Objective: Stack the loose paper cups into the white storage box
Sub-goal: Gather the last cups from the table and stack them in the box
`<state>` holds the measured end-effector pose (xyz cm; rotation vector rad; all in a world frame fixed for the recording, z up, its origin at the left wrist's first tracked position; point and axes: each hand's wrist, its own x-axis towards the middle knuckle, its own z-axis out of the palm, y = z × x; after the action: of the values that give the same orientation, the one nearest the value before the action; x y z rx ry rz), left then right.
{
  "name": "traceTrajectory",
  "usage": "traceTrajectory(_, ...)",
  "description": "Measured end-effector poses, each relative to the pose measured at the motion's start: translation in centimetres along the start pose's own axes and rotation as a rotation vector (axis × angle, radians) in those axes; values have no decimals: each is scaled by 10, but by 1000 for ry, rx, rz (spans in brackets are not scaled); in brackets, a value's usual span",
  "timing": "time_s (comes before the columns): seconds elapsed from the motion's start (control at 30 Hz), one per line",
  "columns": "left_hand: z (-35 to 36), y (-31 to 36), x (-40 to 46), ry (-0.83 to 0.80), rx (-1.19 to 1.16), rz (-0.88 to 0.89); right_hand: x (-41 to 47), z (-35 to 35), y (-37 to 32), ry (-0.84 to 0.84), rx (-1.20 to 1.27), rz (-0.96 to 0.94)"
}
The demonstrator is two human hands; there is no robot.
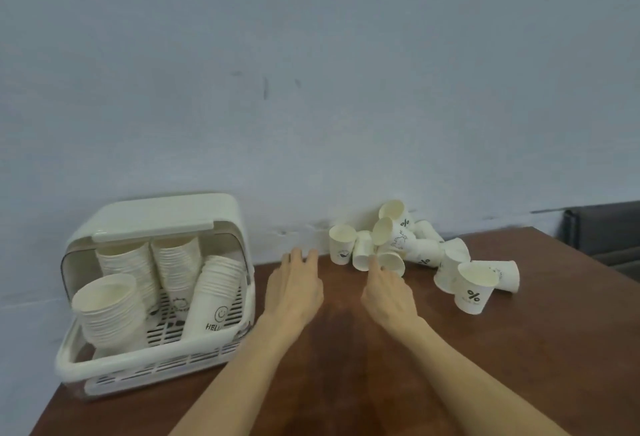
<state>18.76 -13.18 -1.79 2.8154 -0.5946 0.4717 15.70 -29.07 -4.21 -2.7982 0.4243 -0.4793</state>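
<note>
Both bare hands, left hand [294,288] and right hand [388,292], stretch flat over the brown wooden table [519,366], between the open white plastic storage box [138,356] holding stacked cups and the loose heap of white paper cups [415,248].

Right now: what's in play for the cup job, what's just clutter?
Job: loose cups, box, stacks in the box, left hand, right hand.
Clutter: table, dark chair at far right.

"%" on front loose cup [471,293]; "HEL…" on boxed stack [211,300].
</note>
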Motion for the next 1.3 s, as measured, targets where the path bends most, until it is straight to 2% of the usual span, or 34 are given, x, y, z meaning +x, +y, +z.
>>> traceTrajectory(0.1,26,16,29,-53,-51,-9,30,-5,21,45,-63,-24)
traceTrajectory(0.33,83,41,97,-131,-144,-49,84,0,48,94,-423,-177)
traceTrajectory(0.6,119,41,137,-173,-3,-55,111,23,71,113,-586,-151)
traceTrajectory(0.77,111,35,122,-87,-15,-64,101,16,66,85,-612,-95)
traceTrajectory(0.97,76,23,81,57,-98,-34,68,2,48,140,-570,-126)
traceTrajectory(1.3,0,-7,-9,231,-153,-40,0,-24,-11,381,-343,-262)
